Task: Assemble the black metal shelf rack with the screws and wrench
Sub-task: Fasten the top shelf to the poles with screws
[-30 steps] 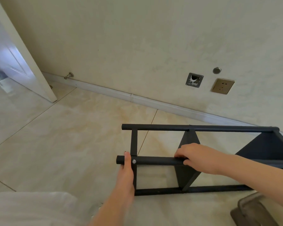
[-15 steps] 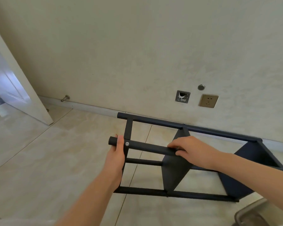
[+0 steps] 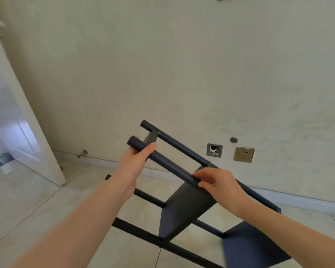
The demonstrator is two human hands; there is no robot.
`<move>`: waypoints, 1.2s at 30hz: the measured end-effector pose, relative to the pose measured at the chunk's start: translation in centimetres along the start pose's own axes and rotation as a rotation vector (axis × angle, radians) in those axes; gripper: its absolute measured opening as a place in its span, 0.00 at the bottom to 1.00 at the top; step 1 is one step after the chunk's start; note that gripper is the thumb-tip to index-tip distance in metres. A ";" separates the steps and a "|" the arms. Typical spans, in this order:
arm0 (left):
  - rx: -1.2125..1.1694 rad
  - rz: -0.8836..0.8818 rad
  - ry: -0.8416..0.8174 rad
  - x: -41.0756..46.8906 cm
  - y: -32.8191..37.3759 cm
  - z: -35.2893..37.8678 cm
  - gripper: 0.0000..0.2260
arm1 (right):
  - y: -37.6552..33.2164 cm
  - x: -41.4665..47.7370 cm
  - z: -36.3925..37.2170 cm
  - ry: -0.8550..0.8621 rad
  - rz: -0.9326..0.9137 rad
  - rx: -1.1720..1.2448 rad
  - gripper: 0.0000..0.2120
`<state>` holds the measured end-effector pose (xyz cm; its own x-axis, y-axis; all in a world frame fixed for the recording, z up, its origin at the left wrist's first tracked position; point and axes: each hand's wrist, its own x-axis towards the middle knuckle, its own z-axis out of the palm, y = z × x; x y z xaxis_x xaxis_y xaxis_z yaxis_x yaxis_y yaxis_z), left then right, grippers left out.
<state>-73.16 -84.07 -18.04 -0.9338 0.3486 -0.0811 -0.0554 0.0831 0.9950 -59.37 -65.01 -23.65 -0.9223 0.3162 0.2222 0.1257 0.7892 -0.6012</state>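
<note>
The black metal shelf rack (image 3: 184,207) is tilted steeply, its left end raised high above the tiled floor and its right end low. My left hand (image 3: 135,161) grips the near tube close to its raised end, thumb over the top. My right hand (image 3: 219,184) holds the same tube farther down, just above a flat black shelf panel (image 3: 182,213). A second panel (image 3: 249,246) sits at the lower right. No screws or wrench are in sight.
A beige wall stands close behind the rack, with a wall socket (image 3: 244,154), a square metal opening (image 3: 214,149) and a round plug (image 3: 233,140). A white door (image 3: 27,132) stands ajar at left, a doorstop (image 3: 83,153) beside it.
Both hands have lifted the rack's left end from near the floor to a steep tilt. My view has risen with it, showing more wall.
</note>
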 end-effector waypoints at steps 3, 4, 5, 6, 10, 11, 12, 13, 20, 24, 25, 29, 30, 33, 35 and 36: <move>0.071 0.067 -0.009 0.3 2.6 0.4 0.29 | -0.7 0.1 -0.3 0.047 -0.004 0.076 0.13; 0.101 0.094 -0.019 0.3 3.4 0.6 0.28 | -0.9 0.1 -0.4 0.059 0.005 0.116 0.13; 0.131 0.117 -0.029 0.3 4.2 0.9 0.26 | -1.1 0.1 -0.6 0.069 0.017 0.160 0.13; 0.159 0.137 -0.034 0.3 4.8 1.1 0.23 | -1.3 0.0 -0.6 0.075 0.030 0.207 0.13; 0.296 0.266 -0.032 0.0 6.4 2.0 0.27 | -2.0 -0.5 -1.1 0.037 0.084 0.357 0.10; 0.316 0.293 -0.035 -0.1 6.5 2.2 0.32 | -2.1 -0.7 -1.3 0.009 0.088 0.361 0.09; 0.336 0.314 -0.041 -0.3 6.6 2.3 0.36 | -2.1 -0.9 -1.4 -0.016 0.087 0.341 0.08; 0.357 0.337 -0.052 -0.5 6.5 2.5 0.38 | -2.1 -1.1 -1.7 -0.025 0.083 0.296 0.08; 0.483 0.456 -0.208 -2.4 6.8 4.0 0.39 | 0.6 -1.1 -5.8 0.227 0.186 0.185 0.10; 0.551 0.507 -0.251 -3.8 6.9 4.6 0.38 | 1.8 -0.9 -6.9 0.223 0.288 0.209 0.18; 0.568 0.514 -0.264 -4.1 6.8 4.7 0.38 | 1.9 -1.0 -7.1 0.202 0.290 0.242 0.20; 0.649 0.563 -0.321 -4.9 6.8 5.4 0.38 | 1.8 -1.3 -7.3 0.144 0.268 0.366 0.18; 0.651 0.566 -0.324 -5.0 6.8 5.5 0.39 | 1.7 -1.3 -7.3 0.149 0.276 0.397 0.17; 0.704 0.561 -0.302 -5.7 7.1 5.6 0.39 | 1.7 -1.9 -7.2 0.176 0.302 0.436 0.15; 0.759 0.605 -0.284 -6.0 7.2 5.6 0.36 | 1.6 -2.3 -7.3 0.184 0.322 0.452 0.15; 0.769 0.627 -0.272 -6.1 7.2 5.5 0.35 | 1.6 -2.5 -7.4 0.178 0.332 0.459 0.16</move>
<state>-65.94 -80.42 -10.74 -0.5994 0.7272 0.3344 0.7455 0.3552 0.5640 -54.15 -60.68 -19.52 -0.7804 0.6217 0.0665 0.1896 0.3367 -0.9223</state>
